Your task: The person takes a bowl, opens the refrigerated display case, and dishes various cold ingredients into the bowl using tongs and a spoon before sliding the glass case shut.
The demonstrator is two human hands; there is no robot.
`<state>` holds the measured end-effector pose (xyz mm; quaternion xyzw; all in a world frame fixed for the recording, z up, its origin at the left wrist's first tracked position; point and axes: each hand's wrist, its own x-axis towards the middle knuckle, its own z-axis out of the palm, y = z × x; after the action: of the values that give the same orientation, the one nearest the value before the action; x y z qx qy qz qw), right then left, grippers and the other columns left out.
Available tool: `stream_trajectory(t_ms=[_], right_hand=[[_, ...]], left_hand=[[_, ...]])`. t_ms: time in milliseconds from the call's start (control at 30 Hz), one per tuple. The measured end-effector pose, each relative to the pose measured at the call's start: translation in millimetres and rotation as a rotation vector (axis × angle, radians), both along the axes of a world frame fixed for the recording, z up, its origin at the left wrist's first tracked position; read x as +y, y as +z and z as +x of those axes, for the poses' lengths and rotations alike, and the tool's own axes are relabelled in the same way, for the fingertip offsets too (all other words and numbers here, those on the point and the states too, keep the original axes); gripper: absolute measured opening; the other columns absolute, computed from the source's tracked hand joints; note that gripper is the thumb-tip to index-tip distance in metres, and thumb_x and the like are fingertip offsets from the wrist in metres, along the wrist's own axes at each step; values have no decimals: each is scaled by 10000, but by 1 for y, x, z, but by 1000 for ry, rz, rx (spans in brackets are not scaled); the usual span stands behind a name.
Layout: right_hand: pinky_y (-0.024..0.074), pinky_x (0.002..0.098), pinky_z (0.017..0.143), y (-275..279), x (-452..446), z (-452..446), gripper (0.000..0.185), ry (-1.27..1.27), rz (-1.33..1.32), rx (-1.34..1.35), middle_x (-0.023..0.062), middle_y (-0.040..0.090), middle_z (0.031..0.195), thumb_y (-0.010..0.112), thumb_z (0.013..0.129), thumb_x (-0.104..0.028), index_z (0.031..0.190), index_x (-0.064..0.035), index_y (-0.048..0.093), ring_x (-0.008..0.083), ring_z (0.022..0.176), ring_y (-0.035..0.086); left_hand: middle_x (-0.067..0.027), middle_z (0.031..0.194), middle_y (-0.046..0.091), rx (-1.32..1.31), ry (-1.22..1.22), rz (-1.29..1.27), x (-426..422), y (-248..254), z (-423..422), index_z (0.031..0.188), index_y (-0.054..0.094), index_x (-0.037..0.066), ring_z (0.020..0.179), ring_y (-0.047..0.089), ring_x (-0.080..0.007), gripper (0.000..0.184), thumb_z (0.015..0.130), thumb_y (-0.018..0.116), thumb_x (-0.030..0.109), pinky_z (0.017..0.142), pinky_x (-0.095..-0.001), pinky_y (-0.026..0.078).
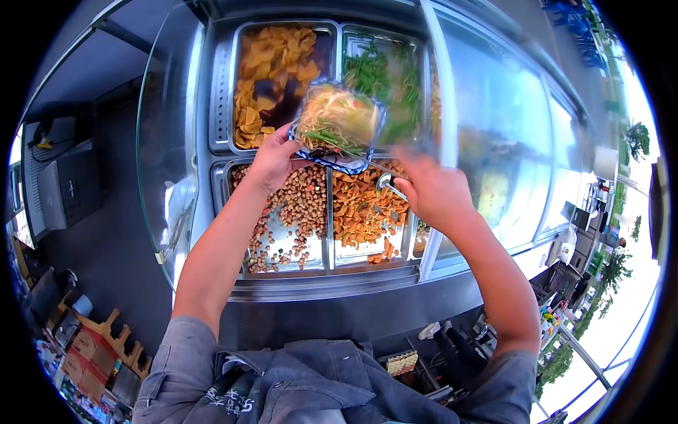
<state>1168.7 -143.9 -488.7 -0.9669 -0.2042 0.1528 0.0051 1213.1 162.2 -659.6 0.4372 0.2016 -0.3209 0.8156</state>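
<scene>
I can see the left hand [274, 161] gripping a blue-and-white dish with four sides [353, 169], full of pale, stringy food with green bits [339, 116]. The dish is up above the silver metal trays [346, 253]. The right hand [438, 189] is a bit blurry, but its fingers curl around a shiny metal tool [385, 181]. Small round brown bits [300, 201] and crinkly orange pieces [360, 205] lie in the near trays, flat yellow slices [282, 53] and long green stalks [371, 71] in the far ones
</scene>
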Motion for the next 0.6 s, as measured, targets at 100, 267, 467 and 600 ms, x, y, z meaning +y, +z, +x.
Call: stream_trajectory(t_ms=[100,267,467,600], right_hand=[[528,391,564,13,-2,-4,507,-22,39,5,50,648,933,666,1011,-367,1448,-123,586,257,660,662],[520,399,559,18,1,-16,507,-58,131,-23,52,632,899,696,990,-340,1440,-123,606,277,643,645],[542,412,685,23,2,-15,417,-436,468,-27,141,710,882,717,983,-232,1371,-83,675,319,730,693],[551,410,732,17,6,2,399,-568,547,-21,169,737,939,706,990,-240,1342,-53,683,329,797,711]], left_hand=[[-72,1234,716,-17,8,6,5,1,-5,1464,529,59,1015,734,-189,465,1002,523,7,869,-405,656],[-86,1237,713,-46,15,11,12,-1,-11,1468,523,46,1016,737,-202,473,997,523,-4,865,-412,660],[-77,1261,702,-57,-22,14,12,4,-10,1510,510,69,1060,724,-197,516,999,523,-7,864,-398,655],[-68,1265,687,-49,-43,-6,14,0,-14,1510,515,80,1073,709,-190,517,1004,523,-19,871,-397,655]])
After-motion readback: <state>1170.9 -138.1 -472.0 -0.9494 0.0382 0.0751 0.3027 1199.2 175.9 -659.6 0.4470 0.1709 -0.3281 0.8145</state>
